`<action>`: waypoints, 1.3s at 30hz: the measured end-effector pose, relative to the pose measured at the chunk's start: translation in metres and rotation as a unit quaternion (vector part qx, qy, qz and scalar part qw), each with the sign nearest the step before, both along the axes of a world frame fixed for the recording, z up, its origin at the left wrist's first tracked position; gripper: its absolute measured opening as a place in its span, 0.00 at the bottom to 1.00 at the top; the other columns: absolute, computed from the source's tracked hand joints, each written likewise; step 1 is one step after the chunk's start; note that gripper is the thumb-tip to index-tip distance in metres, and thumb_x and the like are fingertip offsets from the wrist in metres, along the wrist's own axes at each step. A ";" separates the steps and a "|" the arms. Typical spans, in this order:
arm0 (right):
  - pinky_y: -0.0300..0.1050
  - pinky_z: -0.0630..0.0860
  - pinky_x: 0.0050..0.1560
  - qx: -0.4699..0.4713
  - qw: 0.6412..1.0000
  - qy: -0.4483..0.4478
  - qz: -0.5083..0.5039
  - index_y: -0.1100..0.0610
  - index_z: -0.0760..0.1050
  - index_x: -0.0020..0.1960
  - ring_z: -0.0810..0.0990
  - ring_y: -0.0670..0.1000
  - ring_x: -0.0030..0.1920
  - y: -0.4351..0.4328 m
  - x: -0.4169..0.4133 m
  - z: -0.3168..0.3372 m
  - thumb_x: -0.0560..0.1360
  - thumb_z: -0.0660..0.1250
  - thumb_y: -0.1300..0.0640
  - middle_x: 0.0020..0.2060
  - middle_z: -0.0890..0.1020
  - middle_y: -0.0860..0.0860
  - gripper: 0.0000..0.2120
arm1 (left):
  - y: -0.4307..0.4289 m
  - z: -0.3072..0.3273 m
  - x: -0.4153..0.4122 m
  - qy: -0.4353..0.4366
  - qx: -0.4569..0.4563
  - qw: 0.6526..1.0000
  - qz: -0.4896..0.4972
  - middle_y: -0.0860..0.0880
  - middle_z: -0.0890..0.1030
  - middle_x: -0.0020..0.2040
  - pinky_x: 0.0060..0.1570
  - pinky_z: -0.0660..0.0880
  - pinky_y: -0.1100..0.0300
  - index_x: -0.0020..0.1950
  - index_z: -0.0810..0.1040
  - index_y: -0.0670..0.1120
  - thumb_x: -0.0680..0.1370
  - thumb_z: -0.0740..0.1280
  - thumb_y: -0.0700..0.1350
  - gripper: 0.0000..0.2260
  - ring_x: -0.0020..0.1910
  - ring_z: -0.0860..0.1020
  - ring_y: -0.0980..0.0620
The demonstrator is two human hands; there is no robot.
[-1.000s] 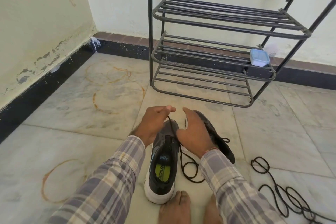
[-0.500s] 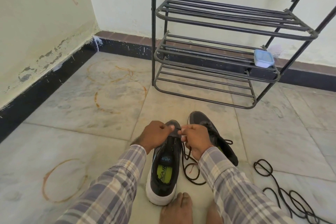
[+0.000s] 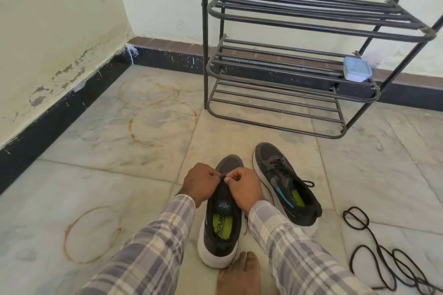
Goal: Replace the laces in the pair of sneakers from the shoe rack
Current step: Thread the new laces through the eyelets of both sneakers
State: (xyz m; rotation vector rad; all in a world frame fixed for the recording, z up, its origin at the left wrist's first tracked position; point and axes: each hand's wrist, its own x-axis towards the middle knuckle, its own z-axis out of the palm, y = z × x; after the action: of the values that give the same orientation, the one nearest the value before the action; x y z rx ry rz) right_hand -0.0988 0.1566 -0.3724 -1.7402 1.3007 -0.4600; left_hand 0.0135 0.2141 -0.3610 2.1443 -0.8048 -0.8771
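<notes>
1. While the left hand (image 3: 200,182) works at the near sneaker (image 3: 221,227), note its grip: the fingers are curled tight and pinch a black lace (image 3: 223,176) just above the tongue.
2. Locate the near sneaker on the floor (image 3: 119,151), between the forearms, with a bare foot (image 3: 239,273) at its heel. Its long axis runs away from the person. The toe points toward the rack (image 3: 287,67), the heel toward the person, and the opening faces up.
3. Check the right hand (image 3: 244,187): its fingers are curled, with thumb and forefinger pinching the same lace and touching the left fingers. The hands hide the eyelet rows, so the eyelet in use cannot be told.
4. Recommended procedure: grip the lace close to its tip and feed it straight through the eyelet. Draw both ends to equal length. Brace the heel so the sneaker does not slide.
5. The far sneaker (image 3: 285,184) lies just right of the right hand and is laced. Its toe points away and slightly left, and its heel lies nearer and to the right.
6. A loose lace (image 3: 383,258) lies looped on the floor at far right, apart from both sneakers.
</notes>
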 end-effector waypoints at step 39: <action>0.48 0.78 0.46 -0.067 0.990 0.117 -0.036 0.52 0.79 0.44 0.79 0.53 0.44 0.017 0.017 -0.001 0.75 0.65 0.60 0.42 0.81 0.49 0.06 | -0.010 -0.022 0.020 0.141 -0.009 0.990 0.032 0.42 0.85 0.38 0.44 0.82 0.40 0.34 0.85 0.47 0.73 0.74 0.44 0.08 0.43 0.85 0.39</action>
State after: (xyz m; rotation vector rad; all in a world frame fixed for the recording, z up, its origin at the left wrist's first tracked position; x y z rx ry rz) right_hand -0.0822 0.1739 -0.3738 -1.9087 1.5313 -0.4016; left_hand 0.0340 0.2044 -0.3832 1.9611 -0.5949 -1.1023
